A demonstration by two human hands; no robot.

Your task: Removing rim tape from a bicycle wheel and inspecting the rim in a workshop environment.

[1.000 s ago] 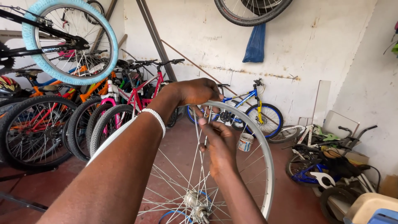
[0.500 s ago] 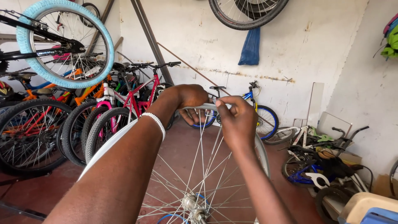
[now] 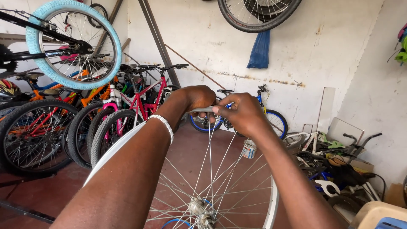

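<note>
The bare wheel rim point(image 3: 271, 199) stands upright in front of the person, its hub point(image 3: 199, 208) low and the spokes point(image 3: 210, 152) fanning up from the hub to the top of the rim, where both hands meet. The left hand point(image 3: 196, 98) is clenched over the top of the rim, fingers wrapped round it; a white bead bracelet point(image 3: 165, 124) sits on that wrist. The right hand point(image 3: 239, 112) pinches a slim grey metal piece at the rim top, just beside the left hand and directly above the hub; whether this is a tool or part of the rim cannot be told.

Risks, as judged from this position:

1. Rim roll. The wheel appears to be steadied by the hands alone. If the left grip slackens, the rim may turn about the hub or tip sideways, and the pinched piece would slip off.
2. Finger trap. The right fingertips lie close to where the spokes enter the rim. A sudden turn could catch them between spoke and rim.
3. Uneven tension. Overworking one spoke would likely pull the rim out of true.
4. Dropped parts. Anything released above the hub would fall through the spokes to the red floor point(image 3: 38, 193).
5. Crowding. The parked bicycles point(image 3: 127, 106) left of the rim leave little room if it swings.
</note>
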